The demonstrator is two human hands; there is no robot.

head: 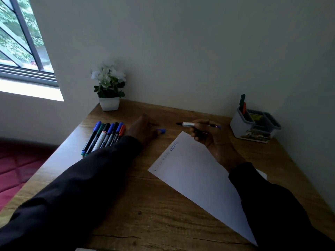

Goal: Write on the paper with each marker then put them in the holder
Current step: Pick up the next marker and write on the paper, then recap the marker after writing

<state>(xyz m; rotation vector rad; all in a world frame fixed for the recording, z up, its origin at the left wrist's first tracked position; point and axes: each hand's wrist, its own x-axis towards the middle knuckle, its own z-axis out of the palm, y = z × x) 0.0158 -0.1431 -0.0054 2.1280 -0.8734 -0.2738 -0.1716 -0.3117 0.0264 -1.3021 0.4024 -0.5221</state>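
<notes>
1. The wooden counter (145, 205) lies under both hands and runs to the wall beyond them.
2. The paper (195, 178) lies flat and askew under the right forearm. Its far corner is just below the right hand (204, 136), and a line of writing (170, 151) runs along the edge facing the left hand (145, 129).
3. A potted plant (108, 87) with white flowers stands well beyond the left hand, in the corner by the wall.
4. The holder (253, 127), white with grey compartments, stands to the right of the right hand. Two standing markers (243, 105), one green and one orange, are in its far-left compartment.
5. A row of capped markers (105, 136) lies just left of the left hand, partly under its sleeve.
6. The left hand rests back-up on the counter, fingers stretched forward.
7. The right hand is curled round an uncapped marker (188, 124), whose tip points toward the left hand.
8. A blue cap (161, 130) sits at the left fingertips; I cannot tell whether they pinch it or only touch it.
</notes>
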